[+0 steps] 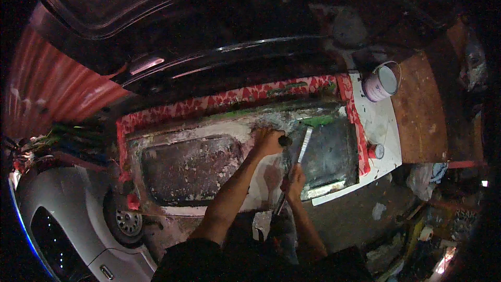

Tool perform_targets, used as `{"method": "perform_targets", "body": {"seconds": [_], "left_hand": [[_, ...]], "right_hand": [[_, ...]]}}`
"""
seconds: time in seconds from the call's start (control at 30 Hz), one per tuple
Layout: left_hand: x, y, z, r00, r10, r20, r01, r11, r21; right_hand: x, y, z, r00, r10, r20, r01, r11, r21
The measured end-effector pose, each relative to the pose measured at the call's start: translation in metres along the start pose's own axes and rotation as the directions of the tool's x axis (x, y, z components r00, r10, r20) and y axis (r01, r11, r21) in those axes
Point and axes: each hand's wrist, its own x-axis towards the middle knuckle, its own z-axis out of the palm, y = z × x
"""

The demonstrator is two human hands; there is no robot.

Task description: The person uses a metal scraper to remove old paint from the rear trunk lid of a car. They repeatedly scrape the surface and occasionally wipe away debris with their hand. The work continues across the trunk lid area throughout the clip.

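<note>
A large weathered panel [188, 172] with two recessed dark areas lies before me, its paint patchy, flaking and partly green. My left hand [268, 141] is over the panel's middle, its fingers closed around a dark, round-ended tool [285, 140]. Its lower part is too dark to make out. My right hand [295, 184] is lower and to the right, fingers curled around the lower end of a bright white ribbed bar [305, 145], possibly a lamp. The bar tilts up across the right recess [328, 147]. A dark shaft runs beside my right hand; what it belongs to is unclear.
Red patterned fabric [227, 96] borders the panel. At right, a paint can [379, 84] and a small red can [376, 151] stand on a white board [375, 121], beside a brown board [419, 113]. A black car [235, 15] stands beyond; a grey car [78, 203] is at left.
</note>
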Motion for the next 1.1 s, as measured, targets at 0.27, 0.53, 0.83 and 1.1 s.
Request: {"method": "perform_targets", "body": {"seconds": [0.27,0.53,0.83,1.1], "left_hand": [[0.0,0.012,-0.007,0.996,-0.065,0.067,0.064,0.998,0.008],[-0.006,-0.002,-0.006,0.994,-0.102,0.037,0.102,0.995,0.0],[-0.029,0.019,-0.025,0.99,-0.087,-0.112,0.085,0.996,-0.02],[-0.103,0.004,-0.056,0.85,-0.437,-0.295,0.431,0.898,-0.09]], "right_hand": [[0.01,0.023,-0.005,0.996,-0.078,0.045,0.083,0.987,-0.134],[0.01,-0.005,0.003,0.988,0.139,0.062,-0.134,0.988,-0.077],[0.026,-0.026,-0.024,0.993,-0.007,0.121,0.021,0.994,-0.109],[0.054,-0.053,-0.015,0.8,-0.315,0.51,0.481,0.846,-0.232]]}}
